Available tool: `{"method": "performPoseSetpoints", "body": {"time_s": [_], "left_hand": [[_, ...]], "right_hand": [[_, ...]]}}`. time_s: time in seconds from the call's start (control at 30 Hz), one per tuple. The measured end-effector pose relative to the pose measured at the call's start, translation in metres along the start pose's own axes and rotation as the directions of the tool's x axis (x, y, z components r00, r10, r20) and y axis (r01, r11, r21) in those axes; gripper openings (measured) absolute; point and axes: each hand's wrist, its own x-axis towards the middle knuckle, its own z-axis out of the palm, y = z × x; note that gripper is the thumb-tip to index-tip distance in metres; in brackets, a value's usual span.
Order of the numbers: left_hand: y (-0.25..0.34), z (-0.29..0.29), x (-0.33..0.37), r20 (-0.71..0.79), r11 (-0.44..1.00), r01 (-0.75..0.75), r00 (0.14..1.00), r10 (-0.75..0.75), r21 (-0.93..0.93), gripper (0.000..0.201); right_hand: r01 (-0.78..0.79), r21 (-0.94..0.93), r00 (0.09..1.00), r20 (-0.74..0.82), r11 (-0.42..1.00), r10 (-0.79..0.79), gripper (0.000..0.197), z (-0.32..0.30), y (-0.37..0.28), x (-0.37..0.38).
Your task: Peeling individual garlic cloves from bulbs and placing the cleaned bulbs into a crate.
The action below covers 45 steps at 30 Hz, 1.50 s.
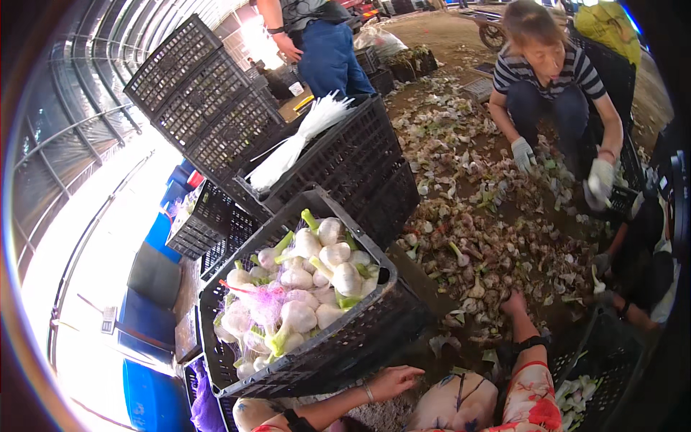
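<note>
My left hand (394, 382) rests near my knee beside a black plastic crate (338, 349), fingers stretched out and nothing in them. In that crate lie several white garlic bulbs (345, 279) with short green stems, some under a pink-purple net (263, 304). My right hand (514, 303) reaches down to the ground, at the near edge of a spread of garlic skins and trimmings (468, 241). Its fingers point away and are partly hidden, so whether they grip anything is unclear. A loose garlic bulb with its stem (459, 254) lies just beyond that hand.
Opposite squats a co-worker in a striped shirt (551, 79) wearing white gloves. Another person's arm (637, 313) enters from the right. White strips (306, 137) lie on stacked crates (345, 173); taller crates (198, 79) stand behind. Blue barrels (147, 313) line the left. Someone stands behind (327, 54).
</note>
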Motion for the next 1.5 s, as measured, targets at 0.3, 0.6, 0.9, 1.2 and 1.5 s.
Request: {"method": "performPoseSetpoints", "body": {"time_s": [0.3, 0.6, 0.9, 1.2, 1.5], "left_hand": [[-0.001, 0.006, 0.004, -0.028, 0.998, -0.033, 0.999, 0.032, -0.05, 0.036], [0.03, 0.002, 0.063, -0.115, 0.58, -0.023, 0.986, -0.122, -0.814, 0.059], [0.04, -0.002, 0.072, -0.138, 0.346, -0.091, 0.984, -0.111, -0.934, 0.063], [0.047, 0.016, 0.08, -0.618, 0.686, -0.442, 0.786, -0.014, -0.578, 0.05], [0.048, 0.009, 0.069, -0.674, 0.882, -0.444, 0.701, 0.232, -0.159, 0.037]], "right_hand": [[-0.115, 0.225, 0.992, -0.023, 0.967, 0.123, 0.05, 0.006, 0.03, 0.004], [0.574, 0.299, 0.766, 0.134, 0.763, -0.629, 0.056, -0.085, -0.082, -0.154], [0.685, 0.582, 0.605, -0.122, 0.437, -0.787, 0.034, -0.08, -0.116, -0.249], [0.071, 0.902, 0.856, 0.165, 0.427, -0.49, 0.013, -0.047, -0.092, -0.219], [0.084, 0.935, 0.821, 0.131, 0.343, -0.556, 0.006, -0.049, -0.096, -0.224]]}}
